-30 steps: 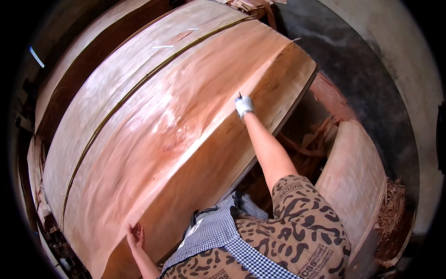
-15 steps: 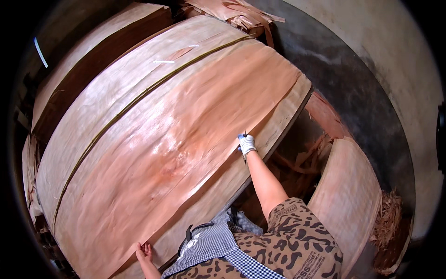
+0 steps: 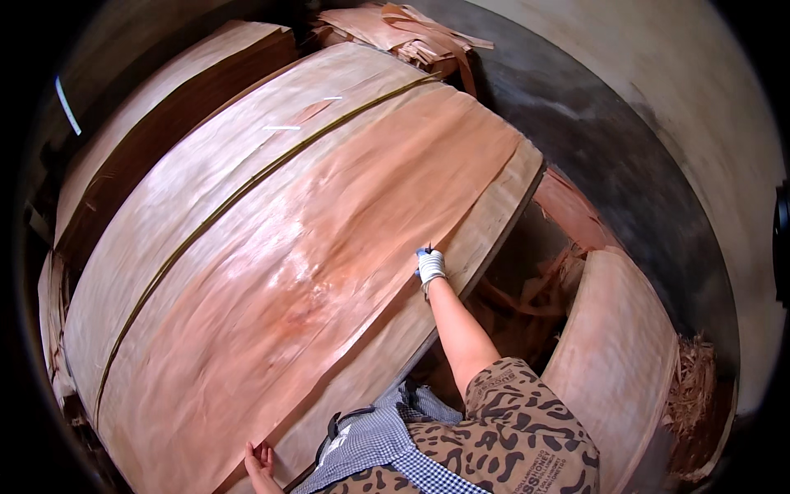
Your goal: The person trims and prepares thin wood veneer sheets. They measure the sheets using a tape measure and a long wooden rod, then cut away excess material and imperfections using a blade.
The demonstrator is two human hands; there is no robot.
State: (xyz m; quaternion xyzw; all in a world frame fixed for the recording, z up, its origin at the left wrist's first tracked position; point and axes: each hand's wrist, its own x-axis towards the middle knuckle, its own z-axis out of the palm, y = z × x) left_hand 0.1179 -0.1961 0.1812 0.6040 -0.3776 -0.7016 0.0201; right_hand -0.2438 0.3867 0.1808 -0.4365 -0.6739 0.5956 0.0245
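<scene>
A large reddish-orange wood veneer sheet (image 3: 329, 239) lies over a broad, pale table-like surface (image 3: 494, 210), its near edge running diagonally. My left hand (image 3: 260, 463) is bare and sits at the lower end of that edge, fingers curled and pinching the sheet's border. Farther up the same edge is my right hand (image 3: 430, 265), in a white glove with blue fingertips. Its fingers are closed, and a small dark tip pokes out above them; the thing it belongs to is mostly hidden. The sheet looks wrinkled and shiny near its middle.
A thin dark-yellow strip (image 3: 247, 183) crosses the surface beyond the sheet. A thick veneer stack (image 3: 156, 123) stands at far left. Veneer scraps (image 3: 411, 33) are heaped at the back, and a pale stack (image 3: 613, 337) with shredded offcuts (image 3: 690, 383) lies at right.
The whole view has shifted slightly, so the scene sits a little lower. Both hands stay at the sheet's near edge, with hardly any movement along it.
</scene>
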